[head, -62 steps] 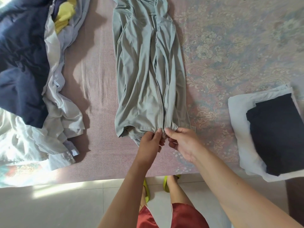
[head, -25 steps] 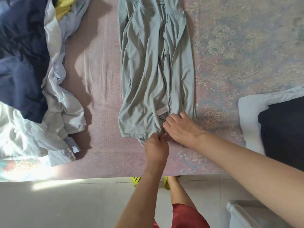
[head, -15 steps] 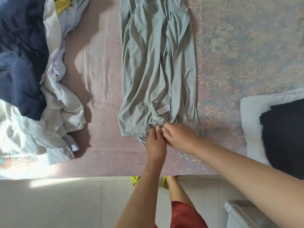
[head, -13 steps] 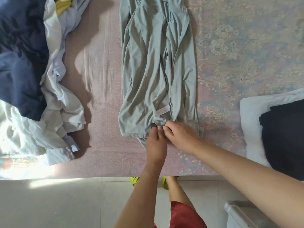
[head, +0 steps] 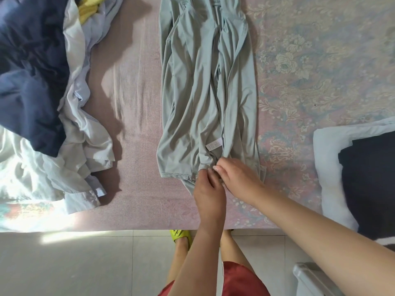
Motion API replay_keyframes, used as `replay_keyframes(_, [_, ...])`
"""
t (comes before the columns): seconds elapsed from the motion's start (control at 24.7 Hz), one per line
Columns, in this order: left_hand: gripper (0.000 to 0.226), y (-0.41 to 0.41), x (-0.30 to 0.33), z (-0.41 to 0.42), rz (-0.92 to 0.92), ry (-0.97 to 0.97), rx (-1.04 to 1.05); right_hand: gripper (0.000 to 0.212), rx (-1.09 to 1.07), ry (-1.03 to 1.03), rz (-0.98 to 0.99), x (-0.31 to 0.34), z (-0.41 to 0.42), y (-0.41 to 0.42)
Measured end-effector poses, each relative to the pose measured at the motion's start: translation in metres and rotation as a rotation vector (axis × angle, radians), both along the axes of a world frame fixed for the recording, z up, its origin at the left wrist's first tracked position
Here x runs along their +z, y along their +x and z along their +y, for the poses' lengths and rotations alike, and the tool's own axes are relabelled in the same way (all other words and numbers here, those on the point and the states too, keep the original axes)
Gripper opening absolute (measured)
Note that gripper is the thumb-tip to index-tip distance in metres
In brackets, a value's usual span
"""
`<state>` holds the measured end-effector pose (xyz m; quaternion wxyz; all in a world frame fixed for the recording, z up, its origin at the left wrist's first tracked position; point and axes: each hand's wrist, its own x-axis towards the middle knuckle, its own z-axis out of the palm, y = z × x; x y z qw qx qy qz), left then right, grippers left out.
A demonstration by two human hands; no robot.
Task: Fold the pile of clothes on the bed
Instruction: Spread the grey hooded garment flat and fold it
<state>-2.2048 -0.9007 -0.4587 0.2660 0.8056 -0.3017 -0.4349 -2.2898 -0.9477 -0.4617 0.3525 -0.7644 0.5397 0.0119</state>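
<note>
Hands (head: 224,180) pinch smooth, rumpled grey-green garment's (head: 205,92) hem on bed (head: 136,103).

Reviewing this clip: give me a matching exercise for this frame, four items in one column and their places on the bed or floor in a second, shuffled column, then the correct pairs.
Items:
1. grey-green zip garment
2. unfolded clothes pile
3. folded stack, dark piece on a white one
4. lime green slipper

Places:
A. on the floor tiles by the bed edge
B. right edge of the bed
C. spread lengthwise in the middle of the bed
D. left side of the bed

Pairs: 1-C, 2-D, 3-B, 4-A
</note>
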Motion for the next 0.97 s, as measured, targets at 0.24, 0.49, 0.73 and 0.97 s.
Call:
replay_keyframes(0.24, [0.020, 0.020, 0.000, -0.016, 0.716, 0.211, 0.321, 0.012, 0.257, -0.473, 0.146, 0.010, 0.017, -0.023])
replay_keyframes(0.49, [0.038, 0.015, 0.001, -0.021, 0.459, 0.253, 0.376, 0.025, 0.238, -0.703, 0.198, 0.016, 0.037, -0.011])
replay_keyframes(0.73, [0.036, 0.011, 0.008, -0.033, 0.470, 0.192, 0.339, 0.014, 0.063, -0.558, 0.121, 0.022, 0.050, -0.009])
replay_keyframes(0.97, [0.016, 0.025, 0.011, -0.016, 0.723, 0.142, 0.336, 0.017, -0.162, -0.560, 0.023, 0.022, 0.045, -0.012])
